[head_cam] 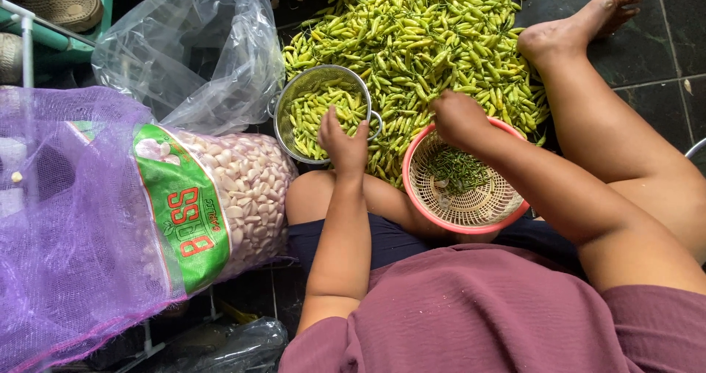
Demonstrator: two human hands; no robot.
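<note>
A large heap of green-yellow chillies (426,42) lies on the dark floor in front of me. My left hand (343,144) reaches over the near rim of a metal sieve bowl (291,101) partly filled with chillies, fingers bent down; what it holds is hidden. My right hand (457,117) is bunched at the edge of the heap, just above a pink plastic basket (419,204) that holds a small pile of green stems. Whether that hand grips a chilli is hidden by its back.
A clear bag of peeled garlic cloves (243,189) in purple netting (66,233) lies at my left. An empty clear plastic bag (184,49) sits behind it. My bare legs and foot (581,27) rest at the right on dark tiles.
</note>
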